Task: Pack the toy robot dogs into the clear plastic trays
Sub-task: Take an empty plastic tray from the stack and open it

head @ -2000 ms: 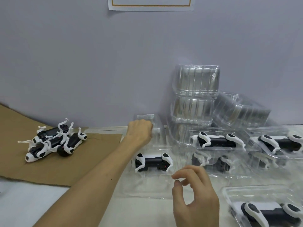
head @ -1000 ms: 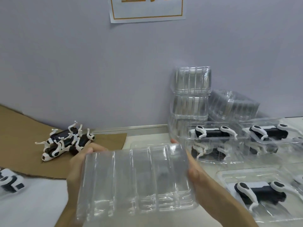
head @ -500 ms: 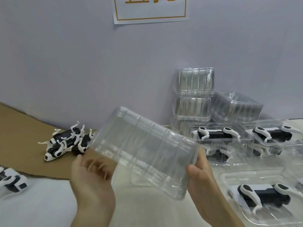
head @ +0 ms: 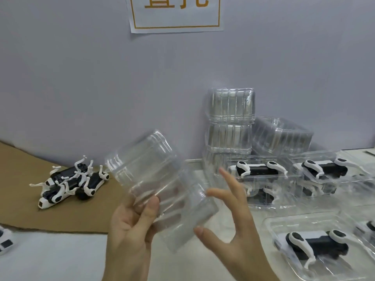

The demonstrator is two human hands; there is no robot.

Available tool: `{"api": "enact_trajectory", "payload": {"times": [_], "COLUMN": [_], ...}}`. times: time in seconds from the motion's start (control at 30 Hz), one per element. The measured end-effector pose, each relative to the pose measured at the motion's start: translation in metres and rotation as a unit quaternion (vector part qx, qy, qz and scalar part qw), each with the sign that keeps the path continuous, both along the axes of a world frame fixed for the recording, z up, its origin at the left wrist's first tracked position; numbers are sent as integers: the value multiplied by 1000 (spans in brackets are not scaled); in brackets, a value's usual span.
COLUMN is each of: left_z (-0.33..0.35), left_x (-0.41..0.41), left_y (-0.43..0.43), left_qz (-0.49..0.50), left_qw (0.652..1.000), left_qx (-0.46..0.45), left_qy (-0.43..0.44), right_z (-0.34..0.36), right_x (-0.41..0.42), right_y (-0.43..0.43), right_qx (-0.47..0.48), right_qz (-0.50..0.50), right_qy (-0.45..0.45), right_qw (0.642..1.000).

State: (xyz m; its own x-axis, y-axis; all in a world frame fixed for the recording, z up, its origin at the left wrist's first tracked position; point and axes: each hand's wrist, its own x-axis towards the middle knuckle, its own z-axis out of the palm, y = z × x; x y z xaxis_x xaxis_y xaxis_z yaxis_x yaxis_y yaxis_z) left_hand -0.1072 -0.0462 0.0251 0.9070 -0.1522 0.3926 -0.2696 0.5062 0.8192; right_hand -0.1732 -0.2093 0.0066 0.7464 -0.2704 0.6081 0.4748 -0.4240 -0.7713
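My left hand (head: pixel 129 226) grips a clear plastic tray (head: pixel 154 179) raised above the table, thumb across its near side, the tray tilted with its long axis running up-left. Just right of the tray, my right hand (head: pixel 233 226) has its fingers spread, its fingertips at the tray's lower right edge. A pile of loose black-and-white toy robot dogs (head: pixel 71 183) lies on brown cardboard (head: pixel 20 199) at the left. One packed dog (head: pixel 318 242) lies in a tray at lower right.
Stacked empty clear trays (head: pixel 231 122) lean against the grey wall behind. Several packed trays with dogs (head: pixel 261 171) fill the right side. Another dog (head: pixel 5 239) shows at the left edge. A paper sign (head: pixel 174 15) hangs on the wall.
The tray has turned from lying across both hands to tilted steeply in my left hand. My right hand has let go of its end and opened.
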Motion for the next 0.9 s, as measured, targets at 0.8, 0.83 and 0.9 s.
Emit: {"api": "enact_trajectory", "payload": {"times": [0.8, 0.83, 0.9], "left_z": [3, 4, 5], "left_x": [-5, -5, 1], "left_y": [10, 12, 18], "left_qz": [7, 25, 72], "left_qw": [991, 990, 988], "left_qx": [65, 62, 54], "left_qy": [-114, -121, -128], "right_z": [11, 11, 13], "right_x": [-5, -6, -8], "right_y": [3, 3, 0], "right_qx": [134, 137, 143], "right_qz": [17, 14, 3], "right_qy": [-60, -67, -90], "right_qw": [989, 988, 986]}}
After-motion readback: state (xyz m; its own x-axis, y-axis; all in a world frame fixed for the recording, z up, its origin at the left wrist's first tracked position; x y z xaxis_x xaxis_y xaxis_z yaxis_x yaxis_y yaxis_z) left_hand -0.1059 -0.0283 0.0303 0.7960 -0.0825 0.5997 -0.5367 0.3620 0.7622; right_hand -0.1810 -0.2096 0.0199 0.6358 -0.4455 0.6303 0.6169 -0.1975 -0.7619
